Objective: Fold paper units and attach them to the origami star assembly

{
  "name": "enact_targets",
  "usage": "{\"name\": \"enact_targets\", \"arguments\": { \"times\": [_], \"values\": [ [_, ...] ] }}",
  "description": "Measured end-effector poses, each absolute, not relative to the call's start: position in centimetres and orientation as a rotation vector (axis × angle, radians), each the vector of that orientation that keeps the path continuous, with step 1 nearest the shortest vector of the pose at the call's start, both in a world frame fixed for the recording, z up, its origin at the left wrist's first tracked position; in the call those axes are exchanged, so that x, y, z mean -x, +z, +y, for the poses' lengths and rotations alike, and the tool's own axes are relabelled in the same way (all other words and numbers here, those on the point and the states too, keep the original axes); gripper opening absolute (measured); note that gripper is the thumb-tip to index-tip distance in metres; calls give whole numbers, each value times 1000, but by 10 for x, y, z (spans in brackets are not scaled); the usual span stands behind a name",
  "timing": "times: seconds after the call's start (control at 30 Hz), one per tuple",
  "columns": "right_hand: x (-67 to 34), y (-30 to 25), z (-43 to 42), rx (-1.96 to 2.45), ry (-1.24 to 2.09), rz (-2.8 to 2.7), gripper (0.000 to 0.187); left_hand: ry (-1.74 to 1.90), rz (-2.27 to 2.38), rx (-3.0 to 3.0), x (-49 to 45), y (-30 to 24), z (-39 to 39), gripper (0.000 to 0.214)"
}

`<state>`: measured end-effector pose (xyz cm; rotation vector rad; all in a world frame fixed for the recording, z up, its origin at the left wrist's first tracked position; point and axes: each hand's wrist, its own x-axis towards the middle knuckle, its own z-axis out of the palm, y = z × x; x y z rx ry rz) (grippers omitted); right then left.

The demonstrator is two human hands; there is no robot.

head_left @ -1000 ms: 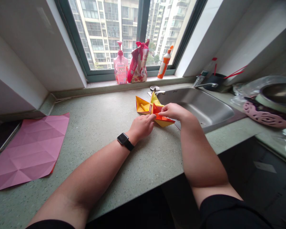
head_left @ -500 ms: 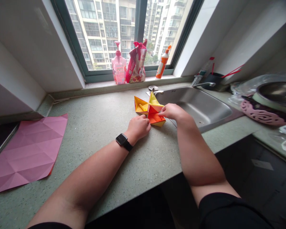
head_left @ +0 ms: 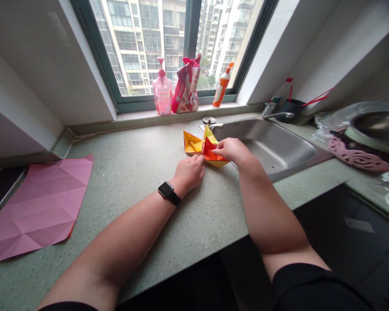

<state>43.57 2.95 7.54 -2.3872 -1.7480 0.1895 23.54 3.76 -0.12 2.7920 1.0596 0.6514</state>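
A folded paper origami piece (head_left: pixel 193 142) in yellow and orange-red, with several open pockets, sits on the counter just left of the sink. A small yellow roll lies in its left pocket. My left hand (head_left: pixel 189 172), with a black watch on the wrist, is closed at the near edge of the origami, fingers pinching its lower middle. Reaching in from the right, my right hand (head_left: pixel 232 150) has thumb and fingertips pressed together at the orange-red pocket, on its inner paper. The fingertips partly cover that pocket and the yellow one behind it.
Creased pink paper (head_left: pixel 48 198) lies at the left, beside a dark phone-like slab (head_left: pixel 3 190). A steel sink (head_left: pixel 278 142) with a faucet is on the right. On the windowsill stand a pink pump bottle (head_left: pixel 163 95), a red bag (head_left: pixel 188 88) and an orange bottle (head_left: pixel 221 88).
The orange-red pocket has spread wider, its right corner now pointing out to the right. My right hand has shifted slightly left and up; my left hand stays nearly in place.
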Motion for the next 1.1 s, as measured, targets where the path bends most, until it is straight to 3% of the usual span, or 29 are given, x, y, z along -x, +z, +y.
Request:
{"name": "enact_targets", "arguments": {
  "times": [0.27,0.6,0.77,1.1],
  "values": [
    [-431,70,34,2410,157,-1743,18,626,1052,-2814,-234,-3,36,31],
    [-424,85,24,2039,-137,-1441,40,783,1024,-2704,-233,6,35,21],
    [-403,85,15,1798,-230,-1480,44,1003,941,-2512,-227,10,34,53],
    [-322,41,6,1325,-56,-1738,31,1732,916,-1754,-174,83,48,64]
  ]
}}
